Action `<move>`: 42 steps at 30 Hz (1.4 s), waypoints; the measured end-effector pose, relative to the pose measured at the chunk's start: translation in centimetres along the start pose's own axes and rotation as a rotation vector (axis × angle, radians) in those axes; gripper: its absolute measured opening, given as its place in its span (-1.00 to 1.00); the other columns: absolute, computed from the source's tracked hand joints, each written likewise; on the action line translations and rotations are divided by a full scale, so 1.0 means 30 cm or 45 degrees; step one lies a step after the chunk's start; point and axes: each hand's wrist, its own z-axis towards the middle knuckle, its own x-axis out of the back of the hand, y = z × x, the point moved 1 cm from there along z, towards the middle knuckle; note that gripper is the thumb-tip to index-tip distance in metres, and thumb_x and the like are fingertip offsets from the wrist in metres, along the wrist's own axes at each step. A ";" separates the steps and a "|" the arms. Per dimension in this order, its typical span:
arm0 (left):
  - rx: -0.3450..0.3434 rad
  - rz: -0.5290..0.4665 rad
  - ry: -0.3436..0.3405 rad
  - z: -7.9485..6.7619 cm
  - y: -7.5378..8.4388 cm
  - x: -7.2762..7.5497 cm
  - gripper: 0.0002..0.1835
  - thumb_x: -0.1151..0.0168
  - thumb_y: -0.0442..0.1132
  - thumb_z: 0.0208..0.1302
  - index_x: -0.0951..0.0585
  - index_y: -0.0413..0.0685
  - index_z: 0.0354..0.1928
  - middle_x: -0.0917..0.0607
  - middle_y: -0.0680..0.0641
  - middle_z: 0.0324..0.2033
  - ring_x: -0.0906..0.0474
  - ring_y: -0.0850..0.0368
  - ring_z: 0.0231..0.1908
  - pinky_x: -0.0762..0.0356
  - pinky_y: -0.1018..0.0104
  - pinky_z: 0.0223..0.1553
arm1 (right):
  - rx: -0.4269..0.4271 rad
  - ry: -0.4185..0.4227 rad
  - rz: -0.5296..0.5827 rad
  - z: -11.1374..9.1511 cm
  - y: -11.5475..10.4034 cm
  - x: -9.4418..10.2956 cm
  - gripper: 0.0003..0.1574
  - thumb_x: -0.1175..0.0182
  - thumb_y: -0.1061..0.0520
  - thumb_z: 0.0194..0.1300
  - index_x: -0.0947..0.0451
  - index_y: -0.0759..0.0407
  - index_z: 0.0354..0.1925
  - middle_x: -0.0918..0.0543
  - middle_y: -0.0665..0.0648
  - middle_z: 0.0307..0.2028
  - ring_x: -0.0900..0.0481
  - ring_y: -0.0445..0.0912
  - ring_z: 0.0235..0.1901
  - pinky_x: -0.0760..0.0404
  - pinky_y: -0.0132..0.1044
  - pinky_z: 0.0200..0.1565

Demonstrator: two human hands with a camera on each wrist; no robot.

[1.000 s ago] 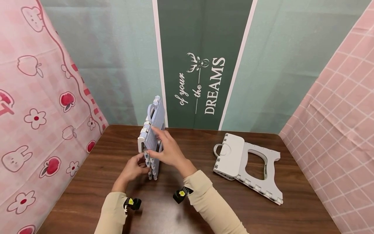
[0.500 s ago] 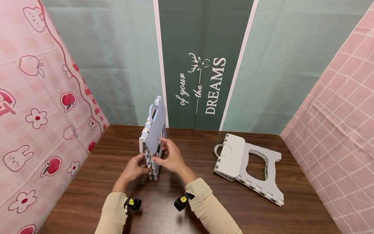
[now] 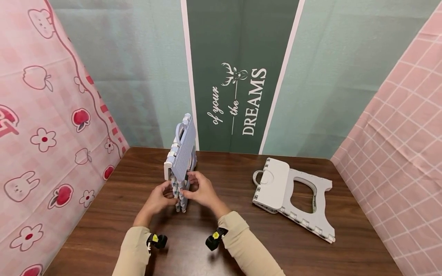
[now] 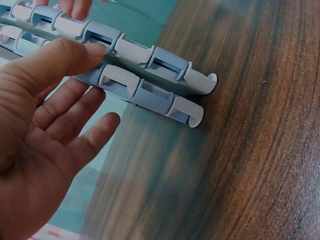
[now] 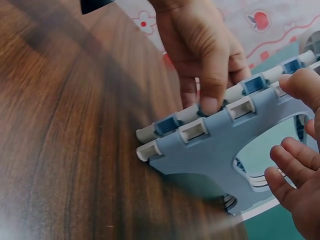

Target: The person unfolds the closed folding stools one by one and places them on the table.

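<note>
A blue and white folding stool stands upright on the table, its two leg panels close together with a narrow gap between them. My left hand pinches the left leg panel, with the thumb on its hinged edge and the fingers behind it. On the other side my right hand holds the right leg panel. Its thumb lies at the hinged edge, and its other fingers are bent beside the panel's opening. Part of the stool's far side is hidden.
A white folding stool lies folded flat on the right side of the brown wooden table. Printed cloths hang close around the table's back, left and right sides. Each wrist carries a small black camera.
My right hand has moved down from the stool's ridged top to the right leg panel. The left hand stays where it was, and the stool has barely shifted.
</note>
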 end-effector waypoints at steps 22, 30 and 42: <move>-0.009 -0.054 -0.035 0.004 -0.014 0.000 -0.40 -0.28 -0.66 -0.09 -0.35 -0.51 0.09 -0.55 -0.30 -0.15 -0.52 -0.11 -0.11 -0.50 0.24 -0.11 | 0.015 0.016 -0.348 0.003 0.032 -0.057 -0.60 -0.48 0.07 -0.11 -0.60 0.26 -0.32 -0.57 0.07 -0.34 -0.55 -0.06 -0.33 -0.47 -0.45 -0.29; 0.012 -0.053 -0.037 0.015 -0.011 0.005 -0.44 -0.27 -0.68 -0.11 -0.36 -0.56 0.03 -0.55 -0.29 -0.19 -0.52 -0.15 -0.13 -0.50 0.18 -0.10 | 0.059 0.022 -0.394 0.005 0.030 -0.056 -0.62 -0.46 0.07 -0.11 -0.60 0.25 -0.34 -0.57 0.06 -0.35 -0.55 0.00 -0.34 -0.45 -0.44 -0.30; -0.031 0.035 0.047 0.010 -0.018 -0.003 -0.45 -0.30 -0.63 -0.15 -0.43 -0.46 0.00 -0.58 -0.24 -0.23 -0.52 0.08 -0.21 -0.51 0.29 -0.13 | 0.100 0.013 -0.432 -0.001 0.029 -0.057 -0.62 -0.45 0.05 -0.06 -0.58 0.27 -0.33 -0.56 0.10 -0.33 -0.55 0.01 -0.34 -0.44 -0.48 -0.32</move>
